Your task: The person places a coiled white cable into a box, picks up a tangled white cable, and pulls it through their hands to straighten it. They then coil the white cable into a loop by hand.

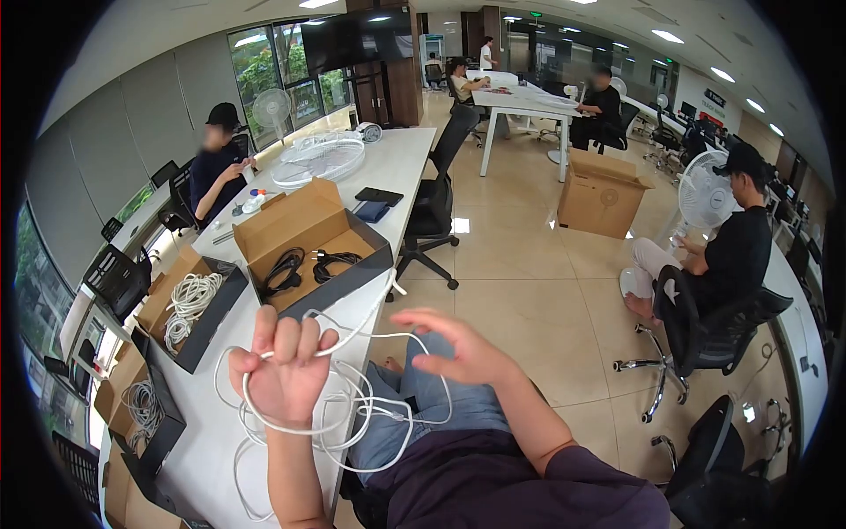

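My left hand point(284, 363), palm up with its fingers curled, grips a long white cable point(394, 414). Loose loops of the cable hang around the left wrist, over the table edge and above my lap. To the right, my right hand point(467, 348) is held with fingers stretched out and thumb apart, close to a strand of the cable but not gripping it. One thicker length runs from the left hand up toward the front corner of an open cardboard box point(295, 220) holding black cables point(284, 269).
On the white table point(225, 370), further boxes hold coiled white cables point(192, 297) and grey cables point(143, 407). Fan grilles point(317, 160) and a black phone point(379, 195) lie farther back. A person sits across the table; another sits at right beside a white fan point(705, 189).
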`<state>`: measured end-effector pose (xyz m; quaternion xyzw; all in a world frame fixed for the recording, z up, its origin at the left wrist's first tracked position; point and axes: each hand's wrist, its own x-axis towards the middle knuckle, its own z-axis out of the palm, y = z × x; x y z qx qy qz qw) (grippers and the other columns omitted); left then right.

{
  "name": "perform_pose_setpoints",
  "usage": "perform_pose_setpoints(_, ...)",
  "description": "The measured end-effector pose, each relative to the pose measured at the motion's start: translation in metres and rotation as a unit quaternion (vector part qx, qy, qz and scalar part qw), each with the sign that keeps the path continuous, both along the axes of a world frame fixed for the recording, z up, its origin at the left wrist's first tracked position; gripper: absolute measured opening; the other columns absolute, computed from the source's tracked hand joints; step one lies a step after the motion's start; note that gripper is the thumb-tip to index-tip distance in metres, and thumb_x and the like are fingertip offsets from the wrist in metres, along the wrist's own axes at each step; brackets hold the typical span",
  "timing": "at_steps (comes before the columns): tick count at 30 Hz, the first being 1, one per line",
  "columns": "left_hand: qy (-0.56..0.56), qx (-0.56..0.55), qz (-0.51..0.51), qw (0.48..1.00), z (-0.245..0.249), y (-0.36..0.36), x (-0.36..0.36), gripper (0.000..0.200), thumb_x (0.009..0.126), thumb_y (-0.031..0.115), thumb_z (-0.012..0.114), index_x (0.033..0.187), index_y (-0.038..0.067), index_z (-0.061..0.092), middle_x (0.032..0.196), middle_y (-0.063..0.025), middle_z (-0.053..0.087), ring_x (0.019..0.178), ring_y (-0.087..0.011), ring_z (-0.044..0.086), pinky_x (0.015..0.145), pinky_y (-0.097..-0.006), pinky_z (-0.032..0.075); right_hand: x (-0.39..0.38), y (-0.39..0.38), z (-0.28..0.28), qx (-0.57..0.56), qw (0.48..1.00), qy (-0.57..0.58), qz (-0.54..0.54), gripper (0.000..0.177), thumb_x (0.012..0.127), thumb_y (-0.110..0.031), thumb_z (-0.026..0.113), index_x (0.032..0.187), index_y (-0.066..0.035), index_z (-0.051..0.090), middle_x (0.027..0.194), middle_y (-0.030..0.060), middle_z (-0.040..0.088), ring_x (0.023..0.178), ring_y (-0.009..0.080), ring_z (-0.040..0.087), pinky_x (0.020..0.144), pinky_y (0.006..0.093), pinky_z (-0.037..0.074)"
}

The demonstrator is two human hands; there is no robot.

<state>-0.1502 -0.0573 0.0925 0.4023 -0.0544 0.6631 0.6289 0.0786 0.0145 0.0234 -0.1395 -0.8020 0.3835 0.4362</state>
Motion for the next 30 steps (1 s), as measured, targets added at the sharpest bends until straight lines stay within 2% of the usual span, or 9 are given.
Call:
perform_pose_setpoints(4,0.083,-0.026,0.003,0.996,-0.006,-0.003,0.010,0.014,0.068,0.023,0.049,0.073,0.015,0.038,0.063,-0.0003,0.033,0.066,-0.0162,0.031,0.073,-0.0329,0.026,-0.016,-0.006,-0.011,-0.108,0.986,0.019,0.124,0.060,0.087,-0.015,0.066,0.140,-0.006,0.038,0.127,0.0077,0.054,0.118,0.0194,0.051,0.097,0.0328,0.042)
perform_pose_setpoints(10,0.265,-0.039,-0.059,0.962,-0.029,0.001,0.026,0.022,0.067,0.023,0.050,0.082,0.008,0.046,0.083,-0.0132,0.051,0.083,-0.0231,0.045,0.088,-0.0392,0.038,-0.010,-0.006,-0.009,-0.178,0.958,0.162,0.155,0.043,0.096,-0.013,0.054,0.135,0.000,0.041,0.120,0.0100,0.056,0.112,0.0153,0.053,0.095,0.0303,0.043)
perform_pose_setpoints(15,0.352,-0.056,0.009,0.934,-0.029,0.000,0.039,0.031,0.073,-0.005,0.051,0.102,0.006,0.046,0.123,-0.0155,0.046,0.120,-0.0285,0.047,0.095,-0.0457,0.046,0.005,-0.002,-0.007,-0.224,0.950,0.203,0.083,0.026,0.096,-0.013,0.053,0.119,0.000,0.052,0.105,0.0061,0.060,0.098,0.0116,0.057,0.086,0.0265,0.046)
perform_pose_setpoints(18,0.359,-0.128,0.029,0.924,-0.022,-0.006,0.050,0.035,0.079,-0.011,0.046,0.111,0.004,0.046,0.127,-0.0143,0.046,0.126,-0.0280,0.043,0.099,-0.0452,0.046,0.011,0.001,-0.007,-0.243,0.939,0.236,0.053,0.020,0.096,-0.013,0.054,0.112,-0.001,0.056,0.097,0.0038,0.062,0.090,0.0097,0.058,0.081,0.0245,0.047)
perform_pose_setpoints(22,0.452,-0.145,0.012,0.880,-0.033,0.001,0.046,0.051,0.083,-0.011,0.045,0.133,0.001,0.039,0.124,-0.0154,0.049,0.108,-0.0274,0.059,0.080,-0.0364,0.057,0.020,0.003,-0.005,-0.245,0.936,0.253,0.026,0.019,0.094,-0.011,0.056,0.110,-0.001,0.058,0.090,0.0036,0.062,0.087,0.0102,0.059,0.076,0.0253,0.047)
perform_pose_setpoints(23,0.479,-0.156,-0.011,0.864,-0.028,0.000,0.048,0.052,0.088,-0.009,0.040,0.139,0.000,0.037,0.104,-0.0132,0.058,0.076,-0.0182,0.064,0.059,-0.0271,0.054,0.023,0.003,-0.005,-0.252,0.932,0.258,0.026,0.017,0.095,-0.012,0.056,0.109,-0.002,0.057,0.090,0.0034,0.062,0.086,0.0098,0.059,0.075,0.0241,0.046)
perform_pose_setpoints(26,0.517,-0.131,-0.060,0.843,-0.033,0.006,0.034,0.046,0.090,-0.006,0.038,0.136,-0.001,0.042,0.091,-0.0095,0.060,0.050,-0.0071,0.048,0.046,-0.0198,0.040,0.032,0.005,-0.004,-0.275,0.913,0.298,0.032,0.014,0.096,-0.016,0.054,0.104,-0.004,0.056,0.089,0.0032,0.062,0.082,0.0091,0.058,0.072,0.0221,0.045)
perform_pose_setpoints(27,0.517,-0.145,-0.037,0.843,-0.029,0.002,0.037,0.046,0.091,-0.005,0.038,0.135,0.000,0.046,0.082,-0.0061,0.059,0.044,-0.0019,0.032,0.042,-0.0179,0.028,0.038,0.008,-0.003,-0.286,0.901,0.325,0.040,0.013,0.097,-0.017,0.053,0.101,-0.005,0.056,0.088,0.0035,0.062,0.080,0.0091,0.058,0.071,0.0223,0.045)
perform_pose_setpoints(30,0.556,-0.132,-0.055,0.819,-0.025,0.001,0.028,0.046,0.091,-0.005,0.038,0.135,0.000,0.047,0.080,-0.0046,0.058,0.046,0.0000,0.032,0.043,-0.0167,0.027,0.055,0.014,0.003,-0.324,0.857,0.399,0.032,0.020,0.101,-0.026,0.046,0.092,-0.009,0.053,0.080,0.0035,0.058,0.075,0.0133,0.055,0.068,0.0263,0.044)
